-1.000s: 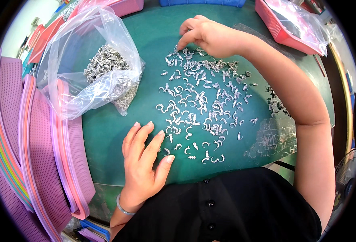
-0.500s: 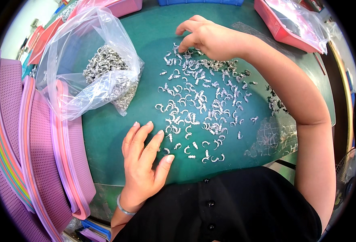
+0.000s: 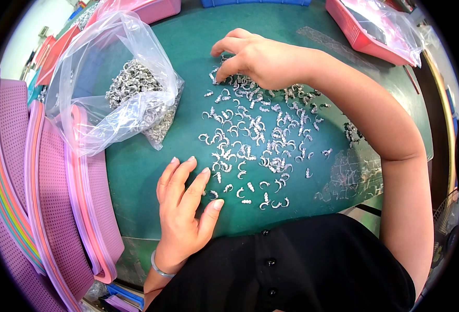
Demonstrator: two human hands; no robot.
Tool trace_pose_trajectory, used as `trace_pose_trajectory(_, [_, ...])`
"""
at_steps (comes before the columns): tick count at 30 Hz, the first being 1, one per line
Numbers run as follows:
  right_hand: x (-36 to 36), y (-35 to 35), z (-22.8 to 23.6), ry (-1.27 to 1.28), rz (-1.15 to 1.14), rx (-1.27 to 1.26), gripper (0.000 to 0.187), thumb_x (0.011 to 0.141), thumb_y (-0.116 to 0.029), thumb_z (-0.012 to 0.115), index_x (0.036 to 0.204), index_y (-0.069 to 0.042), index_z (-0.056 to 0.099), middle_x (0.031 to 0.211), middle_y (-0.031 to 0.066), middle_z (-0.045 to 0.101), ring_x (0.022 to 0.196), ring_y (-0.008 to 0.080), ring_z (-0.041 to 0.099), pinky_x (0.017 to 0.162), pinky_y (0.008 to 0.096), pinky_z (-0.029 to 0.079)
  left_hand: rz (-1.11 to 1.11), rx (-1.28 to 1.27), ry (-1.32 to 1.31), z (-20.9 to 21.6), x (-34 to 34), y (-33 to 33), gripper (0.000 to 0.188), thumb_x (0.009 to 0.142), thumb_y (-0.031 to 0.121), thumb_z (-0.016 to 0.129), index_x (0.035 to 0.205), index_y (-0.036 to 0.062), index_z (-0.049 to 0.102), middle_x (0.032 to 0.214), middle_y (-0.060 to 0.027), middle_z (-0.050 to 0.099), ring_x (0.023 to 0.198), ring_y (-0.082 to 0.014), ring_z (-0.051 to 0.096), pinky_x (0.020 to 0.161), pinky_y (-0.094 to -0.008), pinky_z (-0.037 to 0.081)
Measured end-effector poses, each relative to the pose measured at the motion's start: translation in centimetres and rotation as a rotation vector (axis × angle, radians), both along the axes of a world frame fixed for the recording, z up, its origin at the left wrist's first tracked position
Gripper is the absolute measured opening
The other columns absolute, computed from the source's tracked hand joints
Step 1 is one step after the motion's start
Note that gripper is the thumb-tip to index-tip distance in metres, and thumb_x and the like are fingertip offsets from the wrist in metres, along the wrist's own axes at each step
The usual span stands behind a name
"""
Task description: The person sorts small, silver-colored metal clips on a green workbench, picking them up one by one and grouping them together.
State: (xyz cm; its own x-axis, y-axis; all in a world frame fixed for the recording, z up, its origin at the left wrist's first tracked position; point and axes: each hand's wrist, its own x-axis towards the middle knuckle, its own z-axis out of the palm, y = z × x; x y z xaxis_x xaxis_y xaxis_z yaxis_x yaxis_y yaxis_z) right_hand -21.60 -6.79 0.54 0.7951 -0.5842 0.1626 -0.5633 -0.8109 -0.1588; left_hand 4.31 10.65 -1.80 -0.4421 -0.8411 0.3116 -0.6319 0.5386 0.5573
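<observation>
Small silvery curved metal pieces [image 3: 258,125], like little hooped earring parts, lie scattered over the green tabletop [image 3: 151,203]. My right hand [image 3: 260,60] reaches across to the far end of the spread. Its fingers are bent and apart, with the tips down at the edge of the pieces; its palm hides some of them. My left hand [image 3: 185,208] rests on the near left of the table, fingers spread, beside a few loose pieces. To the far left stands a clear plastic bag [image 3: 159,54], open at the top, with a heap of similar pieces [image 3: 130,83] inside.
Stacked purple and pink perforated baskets [image 3: 52,171] line the left side. A pink basket [image 3: 362,41] with plastic film sits at the far right, and a blue bin [image 3: 255,2] at the back edge. Darker pieces [image 3: 351,134] lie by my right forearm.
My right hand has shifted left and slightly nearer over the far pieces, and some pieces there have moved with it. My left hand stays in place.
</observation>
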Motion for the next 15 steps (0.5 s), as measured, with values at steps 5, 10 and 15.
trace_pose_trajectory(5, [-0.5, -0.2, 0.8, -0.073, 0.007, 0.013, 0.032, 0.075, 0.009, 0.053, 0.096, -0.010, 0.069, 0.124, 0.0126, 0.050, 0.116, 0.0300, 0.045, 0.098, 0.0372, 0.041, -0.003, 0.001, 0.001, 0.0, 0.0, 0.0, 0.042, 0.074, 0.017, 0.069, 0.111, -0.0013, 0.061, 0.122, -0.0212, 0.053, 0.117, -0.0436, 0.044, 0.100, -0.0491, 0.033])
trace_pose_trajectory(10, [-2.1, 0.0, 1.6, -0.032, -0.051, -0.003, 0.037, 0.077, 0.008, 0.048, 0.098, -0.013, 0.070, 0.124, 0.0120, 0.051, 0.118, 0.0299, 0.044, 0.099, 0.0365, 0.040, -0.006, -0.001, 0.006, 0.1, 0.0, 0.0, 0.042, 0.074, 0.016, 0.069, 0.111, -0.0015, 0.061, 0.121, -0.0211, 0.053, 0.117, -0.0434, 0.044, 0.100, -0.0488, 0.033])
trace_pose_trajectory(15, [-3.3, 1.2, 1.2, -0.003, -0.024, 0.009, 0.031, 0.075, 0.009, 0.055, 0.096, -0.009, 0.070, 0.124, 0.0134, 0.050, 0.116, 0.0296, 0.045, 0.095, 0.0361, 0.043, -0.009, 0.006, -0.001, 0.1, 0.0, 0.0, 0.042, 0.075, 0.014, 0.068, 0.113, -0.0013, 0.060, 0.124, -0.0204, 0.052, 0.120, -0.0425, 0.043, 0.101, -0.0478, 0.033])
